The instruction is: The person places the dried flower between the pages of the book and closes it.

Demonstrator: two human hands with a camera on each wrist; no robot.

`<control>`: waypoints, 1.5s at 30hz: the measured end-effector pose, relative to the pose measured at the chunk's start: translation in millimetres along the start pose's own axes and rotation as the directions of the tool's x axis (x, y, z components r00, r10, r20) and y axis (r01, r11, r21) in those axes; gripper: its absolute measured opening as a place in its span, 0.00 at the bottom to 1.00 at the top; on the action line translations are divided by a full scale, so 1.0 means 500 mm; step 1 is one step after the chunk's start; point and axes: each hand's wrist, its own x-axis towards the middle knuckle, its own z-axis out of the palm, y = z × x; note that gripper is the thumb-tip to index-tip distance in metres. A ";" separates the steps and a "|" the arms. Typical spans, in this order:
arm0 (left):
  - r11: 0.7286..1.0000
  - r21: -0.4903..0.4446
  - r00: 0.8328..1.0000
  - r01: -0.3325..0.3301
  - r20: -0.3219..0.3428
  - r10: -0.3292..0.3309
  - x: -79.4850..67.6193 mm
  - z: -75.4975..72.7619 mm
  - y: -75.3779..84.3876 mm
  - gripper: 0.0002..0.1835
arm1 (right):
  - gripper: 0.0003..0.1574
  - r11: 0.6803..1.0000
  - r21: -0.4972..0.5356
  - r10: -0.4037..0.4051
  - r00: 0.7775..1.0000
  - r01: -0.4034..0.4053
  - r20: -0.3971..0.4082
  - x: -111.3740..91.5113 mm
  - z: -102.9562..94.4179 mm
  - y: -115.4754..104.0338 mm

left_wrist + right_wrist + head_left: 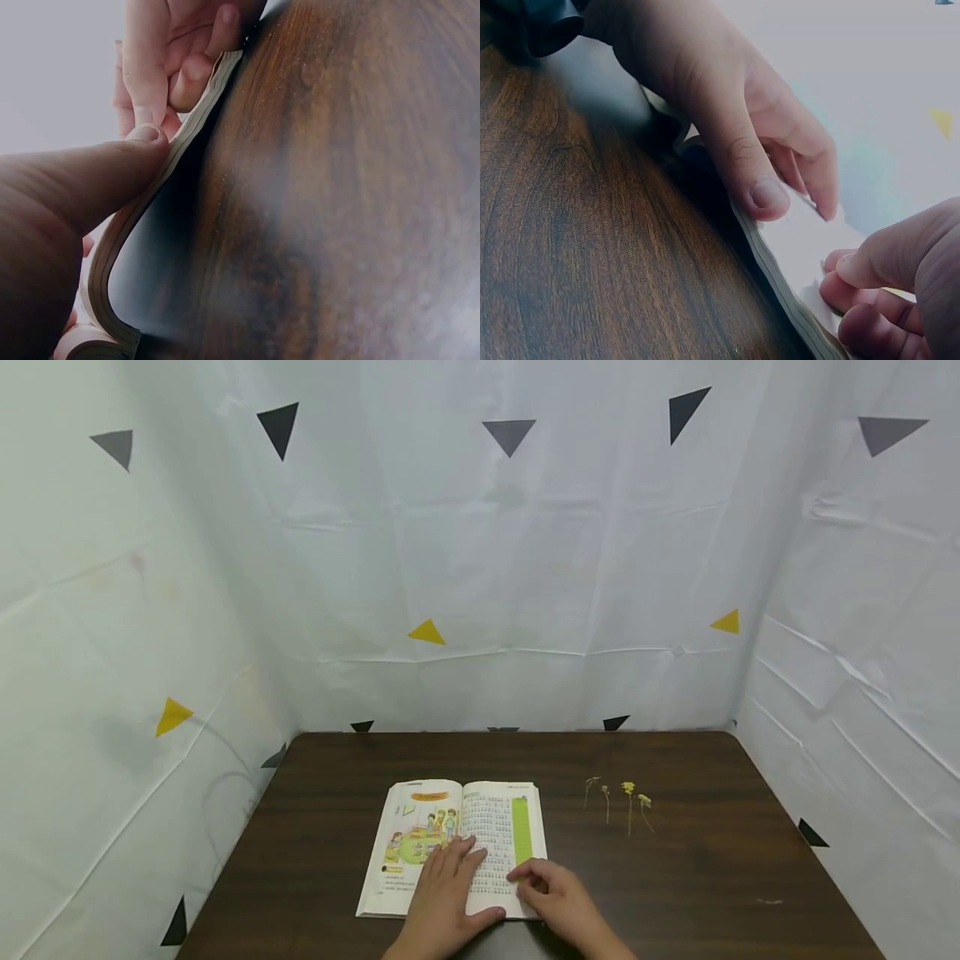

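An open book with a colourful picture on its left page lies flat on the table. My left hand rests on it with fingers spread across the middle; its thumb reaches the right page's lower edge, also seen in the left wrist view. Over the right page, my right hand pinches with thumb and index finger, the other fingers curled. A bit of a thin dried flower shows at those fingertips in the right wrist view; most of it is hidden. Several dried yellow flowers lie right of the book.
The dark wooden table has a faint pale mark on its right side. A white curtain with black, grey and yellow triangles encloses the back and both sides.
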 end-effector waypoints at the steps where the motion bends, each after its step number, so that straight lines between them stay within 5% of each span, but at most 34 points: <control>1: 1.000 -0.003 1.000 0.006 0.007 -0.006 -0.001 -0.001 0.000 0.47 | 0.08 1.000 0.000 0.003 1.000 -0.003 0.004 -0.001 0.000 0.000; 10: 1.000 -0.017 1.000 0.009 -0.002 -0.009 0.003 -0.001 0.002 0.48 | 0.07 1.000 0.002 -0.020 0.999 0.020 0.042 -0.002 -0.022 -0.021; 15: 1.000 -0.020 1.000 0.007 -0.005 -0.007 0.002 -0.002 0.000 0.48 | 0.06 0.989 -0.140 -0.039 0.998 0.045 0.044 0.004 -0.054 -0.025; 23: 1.000 -0.027 1.000 0.000 -0.012 0.000 0.005 -0.004 0.002 0.48 | 0.04 0.908 -0.414 0.005 0.990 -0.064 -0.142 0.021 -0.161 0.009; 34: 1.000 -0.028 1.000 -0.001 -0.008 0.001 0.003 -0.006 0.003 0.48 | 0.08 0.819 -0.503 0.096 0.930 -0.277 -0.356 0.016 -0.281 0.054; 45: 1.000 -0.007 0.999 -0.025 -0.038 0.025 -0.001 -0.002 -0.004 0.48 | 0.16 0.747 -0.597 0.071 0.928 -0.293 -0.366 0.034 -0.307 0.071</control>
